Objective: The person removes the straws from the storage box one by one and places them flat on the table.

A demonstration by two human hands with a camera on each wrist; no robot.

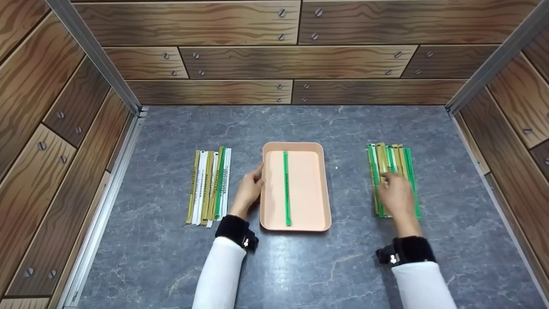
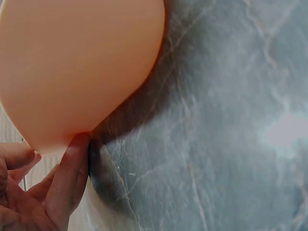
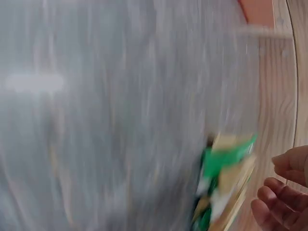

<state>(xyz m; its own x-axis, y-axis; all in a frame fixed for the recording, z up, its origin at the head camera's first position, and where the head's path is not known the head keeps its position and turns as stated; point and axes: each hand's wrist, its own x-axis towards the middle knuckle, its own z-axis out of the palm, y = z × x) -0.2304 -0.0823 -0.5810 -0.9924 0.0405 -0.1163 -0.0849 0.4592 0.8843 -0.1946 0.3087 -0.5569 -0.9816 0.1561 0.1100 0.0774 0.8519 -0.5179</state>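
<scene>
A peach tray (image 1: 309, 214) lies in the middle of the grey table with one green strip (image 1: 286, 189) lengthwise inside it. My left hand (image 1: 256, 177) rests against the tray's left rim; in the left wrist view the thumb (image 2: 72, 168) touches the tray wall (image 2: 82, 72). My right hand (image 1: 388, 183) lies over a pile of green and yellow strips (image 1: 407, 165) to the right of the tray, fingertips on the strips. The right wrist view is blurred: it shows loosely bent fingers (image 3: 284, 192) beside the strip ends (image 3: 221, 183), with nothing plainly held.
A second pile of yellow, white and green strips (image 1: 210, 186) lies left of the tray. Wood-patterned walls (image 1: 274, 64) close in the table at the back and both sides, with metal rails (image 1: 107, 193) along the edges.
</scene>
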